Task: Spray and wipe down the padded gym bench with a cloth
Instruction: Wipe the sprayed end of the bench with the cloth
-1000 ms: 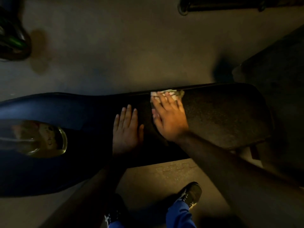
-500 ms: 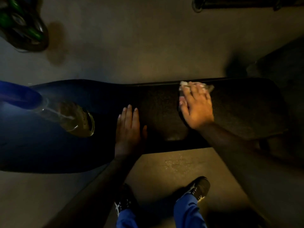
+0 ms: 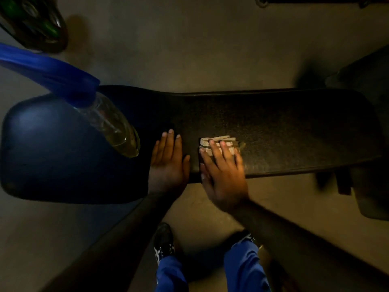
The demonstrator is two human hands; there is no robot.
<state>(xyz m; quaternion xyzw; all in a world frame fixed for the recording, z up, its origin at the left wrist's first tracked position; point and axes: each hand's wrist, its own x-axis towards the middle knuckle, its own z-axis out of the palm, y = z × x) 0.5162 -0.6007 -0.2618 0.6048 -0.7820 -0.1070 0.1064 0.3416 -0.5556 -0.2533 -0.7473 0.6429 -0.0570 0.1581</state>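
Observation:
The dark padded gym bench (image 3: 294, 127) runs left to right across the view, its wider blue-tinted end (image 3: 52, 154) at the left. A folded pale striped cloth (image 3: 216, 142) lies on the pad near its front edge. My right hand (image 3: 223, 171) lies flat on the cloth and presses it down, fingers spread. My left hand (image 3: 168, 163) rests flat on the pad just left of it, holding nothing. A clear spray bottle (image 3: 111, 127) with yellowish liquid and a blue head stands on the left part of the bench.
A concrete floor (image 3: 189, 49) surrounds the bench. A dark object with green parts (image 3: 35, 24) sits at the top left. Another dark pad or seat (image 3: 368, 81) stands at the right. My shoes (image 3: 164, 241) and blue trousers are below the bench edge. A dark bar (image 3: 315, 0) crosses the top right.
My right hand has pulled the cloth from the far edge of the pad back toward the near edge and to the left. My left hand stays planted on the pad.

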